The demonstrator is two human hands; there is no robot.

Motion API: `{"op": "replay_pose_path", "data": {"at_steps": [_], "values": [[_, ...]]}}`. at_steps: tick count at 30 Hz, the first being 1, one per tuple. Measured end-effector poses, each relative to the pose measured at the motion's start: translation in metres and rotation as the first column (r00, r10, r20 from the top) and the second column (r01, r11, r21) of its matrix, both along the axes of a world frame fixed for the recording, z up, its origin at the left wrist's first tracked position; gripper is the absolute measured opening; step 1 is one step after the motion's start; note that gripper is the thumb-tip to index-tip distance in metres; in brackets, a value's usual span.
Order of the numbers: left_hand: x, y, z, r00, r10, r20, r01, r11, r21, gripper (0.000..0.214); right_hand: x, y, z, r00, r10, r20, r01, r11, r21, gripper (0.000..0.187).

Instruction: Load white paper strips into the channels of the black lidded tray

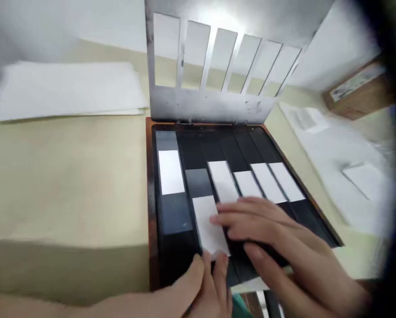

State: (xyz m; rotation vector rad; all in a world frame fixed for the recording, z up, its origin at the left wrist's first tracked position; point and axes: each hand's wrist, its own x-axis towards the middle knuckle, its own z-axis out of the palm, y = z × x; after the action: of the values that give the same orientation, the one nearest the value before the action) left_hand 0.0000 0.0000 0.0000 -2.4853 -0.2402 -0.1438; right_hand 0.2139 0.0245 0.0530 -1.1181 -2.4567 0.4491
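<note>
A black tray [176, 216] with an orange-brown rim lies in front of me, divided into long lanes. Several white paper strips lie in the lanes. A metal lid [211, 106] with several slots stands hinged open behind it. My left hand [206, 287] comes in from the bottom, thumb and fingers pinched on the near end of one white strip [207, 221]. My right hand [267, 227] lies flat on the tray with fingers stretched out, fingertips touching the right edge of that same strip.
The tray sits on a pale yellow-green table [68, 176]. A stack of white sheets [68, 88] lies at the back left. More papers [343, 154] lie to the right, and a brown cardboard box [360, 90] stands at the far right.
</note>
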Motion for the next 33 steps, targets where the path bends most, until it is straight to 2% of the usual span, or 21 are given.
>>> {"op": "replay_pose_path", "data": {"at_steps": [4, 8, 10, 14, 18, 20, 25, 29, 33], "values": [[-0.007, 0.012, 0.007, 0.993, -0.055, 0.100, 0.058, 0.998, -0.022, 0.043, -0.011, 0.031, -0.010, 0.989, -0.060, 0.134, 0.053, 0.997, 0.052, 0.041], [-0.017, 0.021, 0.020, 0.991, -0.132, -0.017, 0.131, 0.990, -0.052, 0.049, -0.014, 0.037, -0.013, 0.975, -0.062, 0.212, 0.057, 0.998, 0.027, 0.045], [-0.020, 0.022, 0.023, 0.990, -0.127, -0.064, 0.123, 0.991, -0.051, 0.049, -0.014, 0.035, -0.011, 0.985, -0.059, 0.165, 0.055, 0.998, 0.025, 0.044], [-0.019, 0.020, 0.024, 0.989, -0.141, -0.041, 0.139, 0.988, -0.066, 0.049, -0.013, 0.034, -0.004, 0.994, -0.106, 0.024, 0.105, 0.994, 0.040, 0.035], [-0.018, 0.021, 0.027, 0.985, -0.148, -0.084, 0.143, 0.987, -0.068, 0.049, -0.014, 0.042, -0.005, 0.983, -0.155, -0.101, 0.153, 0.988, -0.029, 0.033], [-0.017, 0.023, 0.030, 0.981, -0.160, -0.114, 0.156, 0.987, -0.040, 0.048, -0.015, 0.047, -0.008, 0.983, -0.150, -0.105, 0.150, 0.989, -0.006, 0.036], [-0.016, 0.023, 0.033, 0.962, -0.198, -0.188, 0.208, 0.977, 0.037, 0.053, -0.015, 0.051, -0.010, 0.993, -0.057, 0.102, 0.048, 0.995, 0.082, 0.052], [-0.017, 0.021, 0.031, 0.941, -0.202, -0.273, 0.246, 0.960, 0.137, 0.057, -0.014, 0.045, -0.008, 0.999, -0.037, 0.001, 0.037, 0.999, 0.028, 0.047], [-0.017, 0.022, 0.027, 0.939, -0.171, -0.298, 0.252, 0.933, 0.256, 0.056, -0.014, 0.044, -0.009, 0.992, -0.095, -0.088, 0.087, 0.991, -0.098, 0.042]]}}
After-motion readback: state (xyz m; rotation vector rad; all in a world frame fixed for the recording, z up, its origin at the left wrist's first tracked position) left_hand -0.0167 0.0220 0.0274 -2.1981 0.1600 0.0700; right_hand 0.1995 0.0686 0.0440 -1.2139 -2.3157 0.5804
